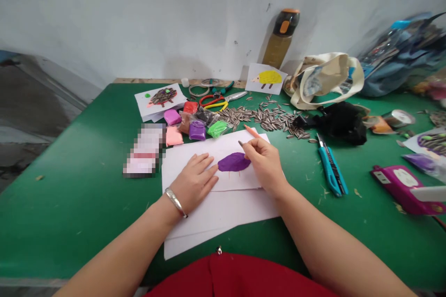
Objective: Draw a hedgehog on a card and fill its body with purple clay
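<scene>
White paper sheets [209, 209] lie stacked on the green table. On the top sheet is a flat purple clay oval [232, 162] with thin orange lines below it. My left hand [195, 180] lies flat on the paper, fingers spread, fingertips near the oval's left end. At the oval's right end, my right hand [265, 162] pinches a small dark sunflower seed [241, 143] between thumb and finger. An orange pencil [251, 132] lies just beyond that hand. Loose sunflower seeds [273, 118] are heaped behind the paper.
Bagged clay [197, 130], pliers and scissors [237, 96] lie behind the paper; a blurred-out flat object [144, 151] is on the left. A blue cutter [332, 171] and a magenta power strip [400, 185] lie right. Against the wall are a bottle [278, 46] and a hedgehog picture [266, 77].
</scene>
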The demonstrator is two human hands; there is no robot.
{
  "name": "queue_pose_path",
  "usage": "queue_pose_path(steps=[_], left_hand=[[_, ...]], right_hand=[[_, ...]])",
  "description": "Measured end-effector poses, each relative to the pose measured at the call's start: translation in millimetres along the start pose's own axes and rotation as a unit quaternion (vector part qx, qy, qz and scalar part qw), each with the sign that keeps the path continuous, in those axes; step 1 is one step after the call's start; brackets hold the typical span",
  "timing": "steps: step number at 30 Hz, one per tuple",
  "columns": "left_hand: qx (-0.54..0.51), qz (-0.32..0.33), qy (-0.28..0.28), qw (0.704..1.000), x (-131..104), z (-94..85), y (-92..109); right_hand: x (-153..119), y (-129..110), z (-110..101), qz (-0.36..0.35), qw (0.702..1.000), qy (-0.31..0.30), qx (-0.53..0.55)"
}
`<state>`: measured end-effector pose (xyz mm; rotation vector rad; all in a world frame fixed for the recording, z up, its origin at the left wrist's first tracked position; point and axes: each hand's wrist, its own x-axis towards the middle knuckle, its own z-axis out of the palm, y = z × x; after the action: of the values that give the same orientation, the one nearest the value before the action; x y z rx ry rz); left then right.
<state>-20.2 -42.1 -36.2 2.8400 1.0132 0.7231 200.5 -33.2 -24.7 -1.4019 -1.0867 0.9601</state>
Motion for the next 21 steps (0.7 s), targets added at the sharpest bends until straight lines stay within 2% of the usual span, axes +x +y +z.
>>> queue_pose_path(steps=[7, 21], left_hand=[[0.003, -0.009, -0.006, 1.000, 0.6, 0.7, 0.2], [-0.006, -0.029, -0.027, 0.999, 1.6, 0.1, 1.8]], right_hand=[[-2.8, 1.9, 2.7, 0.024, 0.999, -0.019, -0.023], [-3.3, 3.6, 3.2, 0.024, 0.998, -0.028, -0.052]])
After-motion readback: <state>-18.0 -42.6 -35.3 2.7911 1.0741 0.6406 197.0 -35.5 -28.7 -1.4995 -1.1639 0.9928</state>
